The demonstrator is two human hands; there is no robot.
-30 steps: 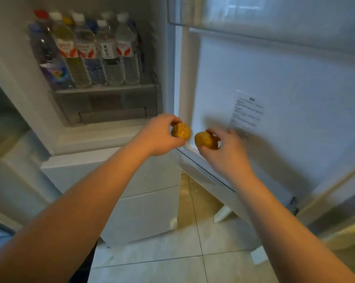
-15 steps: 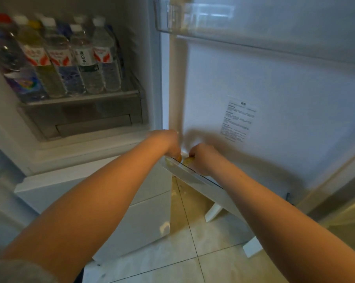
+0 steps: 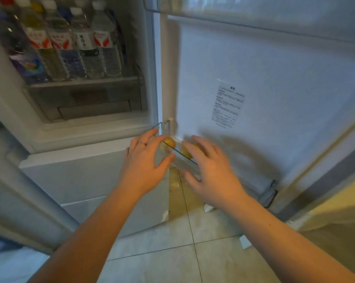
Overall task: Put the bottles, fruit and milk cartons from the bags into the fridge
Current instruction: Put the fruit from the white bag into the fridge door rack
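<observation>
Two small yellow-brown fruits lie in the clear bottom door shelf (image 3: 187,163) of the open fridge: one fruit (image 3: 170,142) at its left end, the other fruit (image 3: 186,152) partly hidden behind my right hand. My left hand (image 3: 146,162) hovers in front of the shelf's left end with fingers spread and holds nothing. My right hand (image 3: 211,168) is over the shelf, fingers spread, also empty. Several water bottles (image 3: 84,43) stand on the fridge shelf at upper left.
The open fridge door (image 3: 274,82) with a paper label (image 3: 227,105) fills the right side. An upper door shelf (image 3: 213,7) runs along the top. A closed white drawer front (image 3: 95,180) sits below the fridge compartment. Tiled floor (image 3: 172,252) lies underneath.
Both hands carried a fruit down into the bottom door shelf, let go of it, and have drawn back with fingers spread.
</observation>
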